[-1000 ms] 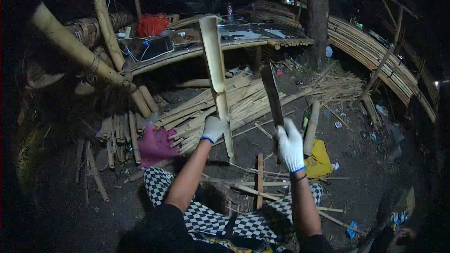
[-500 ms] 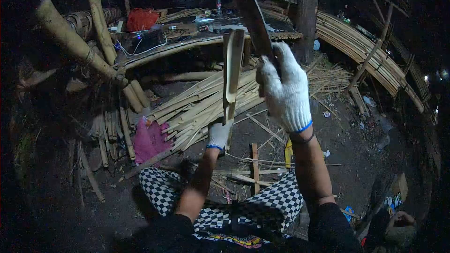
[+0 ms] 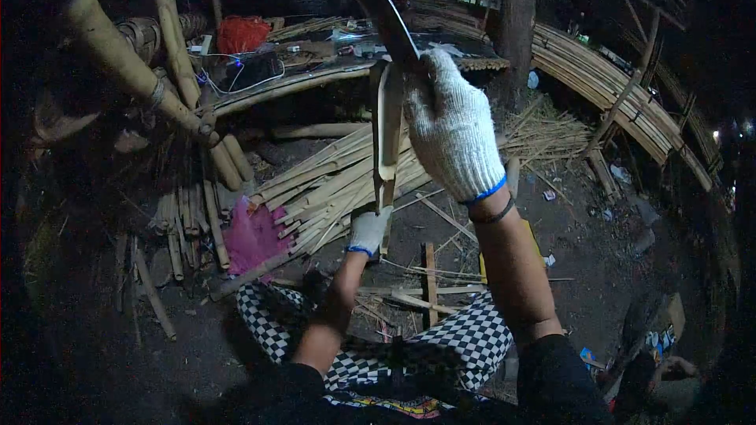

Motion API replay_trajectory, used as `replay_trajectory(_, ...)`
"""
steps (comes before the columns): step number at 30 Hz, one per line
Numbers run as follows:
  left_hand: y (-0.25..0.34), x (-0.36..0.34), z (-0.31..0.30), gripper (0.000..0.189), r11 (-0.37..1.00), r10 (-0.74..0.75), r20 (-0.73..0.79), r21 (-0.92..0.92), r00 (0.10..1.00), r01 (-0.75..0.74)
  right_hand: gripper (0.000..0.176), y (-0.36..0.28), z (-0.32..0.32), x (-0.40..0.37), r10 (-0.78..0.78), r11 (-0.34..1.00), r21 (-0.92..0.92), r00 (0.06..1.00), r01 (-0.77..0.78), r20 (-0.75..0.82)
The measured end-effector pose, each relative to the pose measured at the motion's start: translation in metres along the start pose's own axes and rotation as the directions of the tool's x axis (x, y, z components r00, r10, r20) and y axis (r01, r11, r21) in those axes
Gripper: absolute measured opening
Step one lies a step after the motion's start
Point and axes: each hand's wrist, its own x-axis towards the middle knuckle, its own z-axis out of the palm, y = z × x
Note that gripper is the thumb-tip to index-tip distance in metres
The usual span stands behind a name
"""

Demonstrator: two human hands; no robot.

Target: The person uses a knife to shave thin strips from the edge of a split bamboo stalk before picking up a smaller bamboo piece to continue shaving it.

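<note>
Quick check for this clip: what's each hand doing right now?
Left hand: closed, holding the split bamboo piece near its lower end.
Right hand: closed, holding the large blade, its handle hidden.

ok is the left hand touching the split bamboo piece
Touching. The head view shows the gloved left hand closed on the split bamboo piece near its lower end, with most of its length standing up above the glove.

Through my remote feed I see a split bamboo length (image 3: pixel 390 130) standing nearly upright, its pale hollow exposed. Above its top slants a dark machete (image 3: pixel 385 20), bright-edged, tip beyond my view; I can't tell whether they touch.
</note>
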Motion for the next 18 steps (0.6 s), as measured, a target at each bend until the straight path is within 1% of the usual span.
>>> replay_trajectory(2, 0.001, 0.001, 0.001, 0.06, 0.992, -0.123, 0.103, 0.04, 0.987, 0.12, 0.016, -0.001, 0.001, 0.001, 0.012, 1.0, -0.013, 1.0, -0.012, -0.003)
replay_trajectory(3, 0.004, 0.0, 0.0, 0.06, 0.992, -0.125, 0.104, 0.039, 0.987, 0.122, 0.016, -0.001, 0.001, 0.002, 0.012, 1.0, -0.012, 1.0, -0.012, -0.001)
replay_trajectory(5, 0.008, -0.004, -0.004, 0.059, 0.995, -0.085, 0.036, 0.05, 0.996, 0.083, 0.017, -0.002, 0.001, 0.002, 0.037, 0.999, -0.01, 0.999, -0.037, 0.009)
replay_trajectory(6, 0.01, -0.004, -0.006, 0.059, 0.995, -0.085, 0.038, 0.049, 0.996, 0.083, 0.017, -0.003, 0.001, 0.002, 0.038, 0.999, -0.011, 0.999, -0.038, 0.01)
replay_trajectory(8, 0.01, -0.003, -0.005, 0.06, 0.993, -0.118, 0.013, -0.018, 0.993, 0.118, 0.017, -0.004, 0.0, 0.002, 0.019, 1.0, -0.001, 1.0, -0.019, -0.003)
replay_trajectory(9, 0.008, -0.002, -0.004, 0.06, 0.993, -0.118, 0.014, -0.018, 0.993, 0.119, 0.017, -0.004, 0.0, 0.002, 0.02, 1.0, -0.001, 1.0, -0.02, -0.003)
replay_trajectory(11, 0.006, 0.001, -0.001, 0.06, 0.979, -0.206, 0.101, 0.007, 0.973, 0.206, 0.017, -0.004, 0.0, 0.002, 0.039, 0.999, 0.023, 0.999, -0.039, -0.002)
replay_trajectory(15, 0.008, 0.0, -0.003, 0.061, 0.979, -0.204, 0.109, 0.011, 0.973, 0.204, 0.017, 0.001, 0.002, 0.002, -0.001, 1.0, 0.017, 1.0, 0.002, -0.024)
replay_trajectory(17, 0.011, -0.003, -0.004, 0.062, 0.988, -0.148, 0.037, 0.038, 0.988, 0.147, 0.017, 0.001, 0.002, 0.003, -0.007, 1.0, -0.004, 1.0, 0.007, -0.019)
replay_trajectory(18, 0.013, -0.004, -0.005, 0.062, 0.988, -0.149, 0.038, 0.04, 0.988, 0.147, 0.017, 0.0, 0.002, 0.003, -0.006, 1.0, -0.003, 1.0, 0.006, -0.019)
